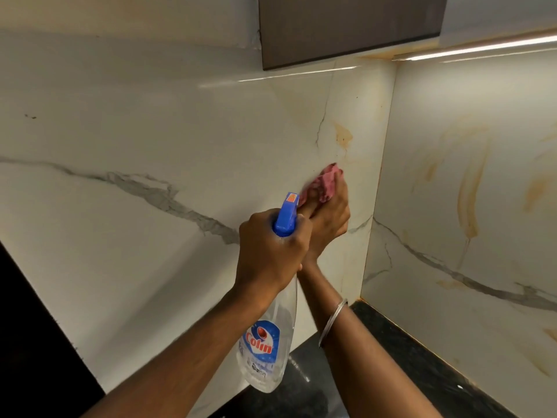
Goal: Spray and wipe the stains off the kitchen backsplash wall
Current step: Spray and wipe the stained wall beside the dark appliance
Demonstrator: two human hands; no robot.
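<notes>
Pressing flat on the shiny white marble-look backsplash wall (150,131) is a small pink cloth (327,181), just below an orange-brown stain (343,136) near the corner. I think the cloth is soft, light and floppy, so it is best held in a bunch under the fingers, and it should slide easily on the smooth wall. The right hand (328,218) grips it that way, with the arm reaching up and forward and a thin silver bangle (333,321) on the wrist.

Just beside it, the left hand (271,248) is wrapped tight round the neck of a clear plastic spray bottle (268,342) with a blue top. The bottle looks light and hard, maybe slippery if wet, so the thin neck is a good place to hold. It hangs down above the dark speckled stone counter (391,336). More orange streaks (470,188) mark the side wall.
</notes>
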